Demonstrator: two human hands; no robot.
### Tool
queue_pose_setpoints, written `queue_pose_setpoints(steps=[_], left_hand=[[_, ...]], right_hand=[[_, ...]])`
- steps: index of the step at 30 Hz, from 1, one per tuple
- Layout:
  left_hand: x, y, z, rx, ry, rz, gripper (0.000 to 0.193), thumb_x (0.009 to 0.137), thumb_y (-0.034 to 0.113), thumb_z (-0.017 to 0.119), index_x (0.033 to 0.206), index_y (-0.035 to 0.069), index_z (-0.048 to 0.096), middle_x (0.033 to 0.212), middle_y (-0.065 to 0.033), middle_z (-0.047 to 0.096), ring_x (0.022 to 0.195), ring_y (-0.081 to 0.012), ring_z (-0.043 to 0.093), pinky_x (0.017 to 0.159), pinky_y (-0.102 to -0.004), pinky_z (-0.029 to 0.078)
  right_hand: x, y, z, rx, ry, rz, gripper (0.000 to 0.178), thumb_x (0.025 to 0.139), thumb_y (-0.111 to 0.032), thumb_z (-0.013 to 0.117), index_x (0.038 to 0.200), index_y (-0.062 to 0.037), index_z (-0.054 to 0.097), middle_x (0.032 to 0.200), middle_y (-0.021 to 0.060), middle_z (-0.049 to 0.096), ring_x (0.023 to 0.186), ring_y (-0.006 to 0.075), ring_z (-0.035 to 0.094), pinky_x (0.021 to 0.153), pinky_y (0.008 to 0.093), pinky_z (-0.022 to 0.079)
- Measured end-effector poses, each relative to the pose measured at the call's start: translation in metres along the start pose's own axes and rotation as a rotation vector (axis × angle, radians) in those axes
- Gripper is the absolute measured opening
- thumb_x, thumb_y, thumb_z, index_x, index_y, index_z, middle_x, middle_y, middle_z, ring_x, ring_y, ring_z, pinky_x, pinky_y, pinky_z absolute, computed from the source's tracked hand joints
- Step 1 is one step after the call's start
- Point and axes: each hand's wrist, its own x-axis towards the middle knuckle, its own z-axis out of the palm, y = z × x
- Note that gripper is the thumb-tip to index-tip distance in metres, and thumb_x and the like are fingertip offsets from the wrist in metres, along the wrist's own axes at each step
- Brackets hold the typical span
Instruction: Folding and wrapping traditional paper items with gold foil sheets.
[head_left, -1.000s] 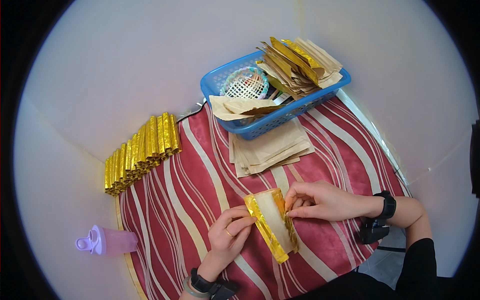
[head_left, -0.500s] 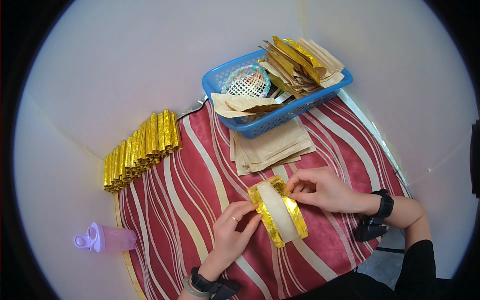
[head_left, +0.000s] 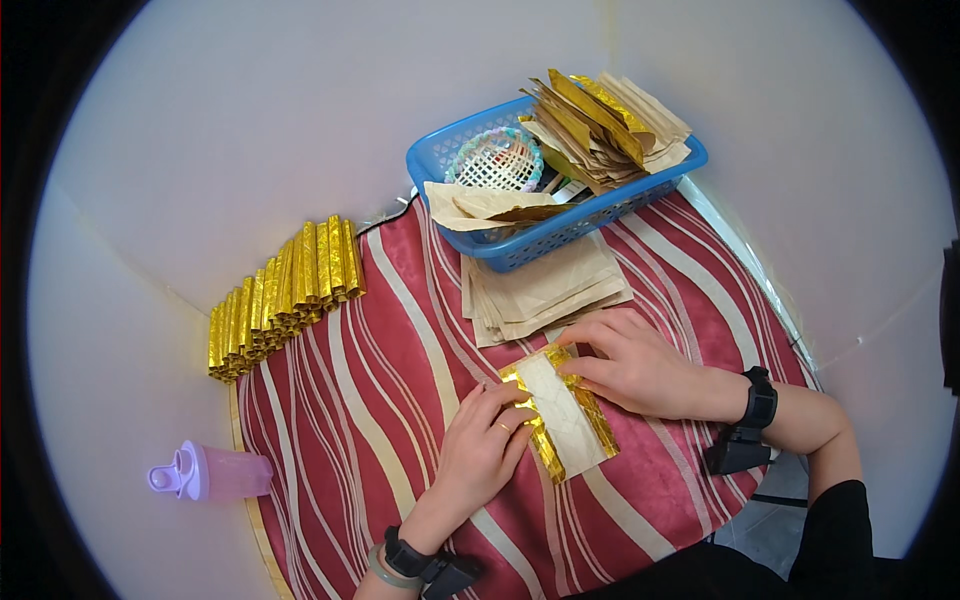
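A sheet of gold foil paper [head_left: 566, 428] lies on the striped cloth in front of me. Its long sides are folded inward, so two gold strips flank a pale, plain band in the middle. My left hand [head_left: 482, 440] has its fingers closed at the left gold fold, near the upper half of the sheet. At the far right corner, my right hand [head_left: 640, 368] pinches the other gold fold between thumb and fingers. Just beyond the sheet, a stack of tan paper sheets [head_left: 545, 290] rests on the cloth, partly under the basket.
A blue plastic basket [head_left: 560, 228] holds folded gold and tan papers [head_left: 600, 130] and a small woven basket [head_left: 497, 165]. Several gold paper rolls [head_left: 290, 290] are piled at the far left. A purple bottle [head_left: 225, 473] lies at the left edge of the striped cloth [head_left: 400, 400].
My left hand has moved slightly up along the left fold. My right hand has shifted a little away from me, toward the sheet's far corner. The gold strips look narrower and flatter.
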Motion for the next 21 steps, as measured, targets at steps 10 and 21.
queue_pose_setpoints(steps=[10,21], left_hand=[[-0.002,0.011,-0.004,0.018,-0.184,-0.140,0.039,0.074,0.024,0.076,0.102,0.009,0.053,0.118,-0.0113,0.044,0.127,-0.0322,0.041,0.101,-0.0682,0.020],[-0.007,0.016,-0.004,-0.108,-0.272,-0.101,0.028,0.071,0.022,0.080,0.084,0.012,0.058,0.118,-0.0080,0.048,0.134,-0.0394,0.029,0.105,-0.0666,0.012]], right_hand=[[-0.010,0.005,-0.004,0.102,-0.235,-0.024,0.038,0.084,-0.026,0.064,0.111,-0.0013,0.053,0.125,0.0174,0.049,0.126,0.0340,0.040,0.108,0.0469,0.028],[-0.013,0.001,-0.015,0.137,-0.350,-0.034,0.047,0.079,-0.038,0.070,0.106,-0.0045,0.052,0.136,0.0215,0.038,0.132,0.0423,0.029,0.111,0.0516,0.019]])
